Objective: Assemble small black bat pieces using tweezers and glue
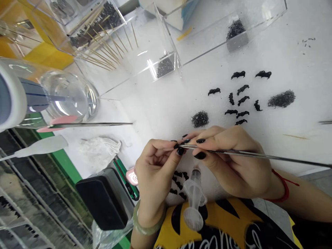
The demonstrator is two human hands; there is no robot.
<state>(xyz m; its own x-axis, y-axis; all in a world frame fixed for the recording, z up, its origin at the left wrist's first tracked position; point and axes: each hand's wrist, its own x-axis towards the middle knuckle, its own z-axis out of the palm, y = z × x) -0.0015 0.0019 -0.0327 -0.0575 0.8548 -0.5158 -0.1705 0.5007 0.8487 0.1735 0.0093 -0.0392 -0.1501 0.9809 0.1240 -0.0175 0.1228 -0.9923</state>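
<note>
My left hand (158, 169) pinches a tiny black piece (176, 145) between thumb and index finger; most of it is hidden by the fingertips and dark nails. My right hand (238, 162) is closed on slender metal tweezers (249, 153), whose tips meet the piece at my left fingertips. Beyond the hands, several small black figures (243, 100) lie loose on the white table. More black figures (177, 185) are by my left wrist. A clear plastic syringe (194, 197) lies between my forearms.
Piles of black granules (200, 119) sit on the table. Clear acrylic boxes (178, 62) and wooden sticks (109, 52) are at the back. To the left are a clear jar (70, 97), other tweezers (103, 124), crumpled tissue (101, 152), a green cutter (126, 178) and a black phone-like object (101, 199).
</note>
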